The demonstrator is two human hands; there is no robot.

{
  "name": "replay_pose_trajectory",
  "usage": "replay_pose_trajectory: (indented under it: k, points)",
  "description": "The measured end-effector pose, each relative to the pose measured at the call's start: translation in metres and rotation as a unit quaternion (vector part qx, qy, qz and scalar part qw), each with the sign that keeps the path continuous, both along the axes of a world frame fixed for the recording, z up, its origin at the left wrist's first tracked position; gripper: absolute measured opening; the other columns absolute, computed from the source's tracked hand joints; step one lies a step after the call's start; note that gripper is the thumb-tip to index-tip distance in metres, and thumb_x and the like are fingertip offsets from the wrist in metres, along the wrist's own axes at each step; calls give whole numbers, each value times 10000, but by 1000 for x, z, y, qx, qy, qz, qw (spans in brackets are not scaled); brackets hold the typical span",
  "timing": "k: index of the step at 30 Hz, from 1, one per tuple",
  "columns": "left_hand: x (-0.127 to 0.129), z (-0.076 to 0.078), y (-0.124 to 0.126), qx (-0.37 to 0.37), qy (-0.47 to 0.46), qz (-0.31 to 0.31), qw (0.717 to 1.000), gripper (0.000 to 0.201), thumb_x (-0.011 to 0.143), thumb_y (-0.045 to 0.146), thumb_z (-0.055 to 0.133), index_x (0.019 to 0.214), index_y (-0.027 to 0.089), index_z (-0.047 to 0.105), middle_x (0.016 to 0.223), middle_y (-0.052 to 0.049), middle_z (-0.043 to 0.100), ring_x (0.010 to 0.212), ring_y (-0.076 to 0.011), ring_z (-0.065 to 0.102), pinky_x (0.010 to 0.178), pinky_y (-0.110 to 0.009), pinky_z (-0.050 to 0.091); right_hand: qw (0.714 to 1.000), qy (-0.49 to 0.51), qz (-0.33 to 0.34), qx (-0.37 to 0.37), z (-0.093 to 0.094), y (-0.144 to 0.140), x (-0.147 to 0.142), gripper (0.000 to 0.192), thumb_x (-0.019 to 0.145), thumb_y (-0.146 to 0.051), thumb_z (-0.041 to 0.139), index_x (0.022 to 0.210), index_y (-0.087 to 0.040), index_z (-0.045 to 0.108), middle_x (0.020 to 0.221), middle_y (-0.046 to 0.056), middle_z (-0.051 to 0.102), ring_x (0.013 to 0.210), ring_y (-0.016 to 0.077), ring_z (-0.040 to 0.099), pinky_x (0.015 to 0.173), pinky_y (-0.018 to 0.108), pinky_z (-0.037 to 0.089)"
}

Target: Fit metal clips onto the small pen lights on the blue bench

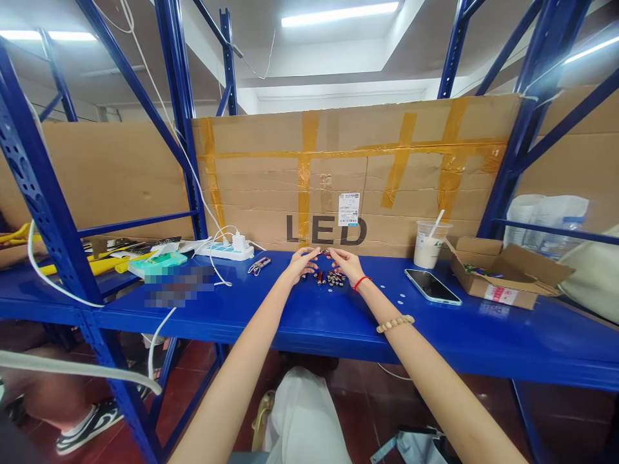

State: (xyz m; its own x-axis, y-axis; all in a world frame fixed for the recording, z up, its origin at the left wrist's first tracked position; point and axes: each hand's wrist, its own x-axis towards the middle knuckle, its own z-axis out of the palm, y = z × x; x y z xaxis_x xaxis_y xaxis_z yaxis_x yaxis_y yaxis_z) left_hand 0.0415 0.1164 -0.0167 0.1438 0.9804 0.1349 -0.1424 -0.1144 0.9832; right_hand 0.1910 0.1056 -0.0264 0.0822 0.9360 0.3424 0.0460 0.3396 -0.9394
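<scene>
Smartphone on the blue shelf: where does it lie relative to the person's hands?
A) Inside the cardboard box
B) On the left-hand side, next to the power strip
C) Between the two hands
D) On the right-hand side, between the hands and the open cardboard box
D: the smartphone lies flat on the blue shelf, beyond the right hand, short of the open cardboard box.

Small dark cylinders [329, 278] between left hand [302, 263] and right hand [345, 262]: too small to identify; fingertip contact unclear. Pixelated patch [178, 283] hides item on counter [309, 316]. Label [349, 208] on cardboard unreadable. Box [503, 274] contents indistinct. Shoe [87, 422] wearer cut off at left edge.
</scene>
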Motion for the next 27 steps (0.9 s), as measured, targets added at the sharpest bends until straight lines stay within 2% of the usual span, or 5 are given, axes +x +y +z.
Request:
replay_pose_trajectory:
  k: [6,12,18,21,27]
  points:
    - [-2,3,-1,-4,-11,27,1000,412,607,472,715,844,142,648,578,25,535,413,-28,463,402,-155,308,998,-53,17,43,-2,1,0,445,666,-404,658,1013,-126,656,747,45,663,545,76,529,436,164,435]
    - [-3,4,-2,-13,-1,38,999,364,679,459,653,870,149,662,558,17,543,399,-36,455,402,-162,292,995,-78,9,67,-4,3,0,404,724,-501,550,788,-122,676,745,58,662,494,80,503,422,184,440]
    - [0,3,-5,-14,62,6,998,429,635,538,654,802,143,656,635,-19,600,427,-59,478,401,-182,298,998,-38,6,50,0,0,1,376,724,-430,584,942,-131,654,761,55,659,493,71,502,418,169,425]
    - [0,1,-5,3,79,-27,997,430,615,560,655,723,145,635,513,21,502,379,-48,404,380,-187,236,996,-61,20,59,-1,0,1,384,738,-384,580,1021,-130,634,719,43,653,456,62,488,414,171,418]
    - [1,-4,-3,62,128,36,989,417,591,533,677,672,126,638,385,69,336,351,-26,263,391,-192,169,983,-159,21,95,-6,3,1,360,737,-353,596,1000,-119,670,704,53,665,442,79,505,436,202,430]
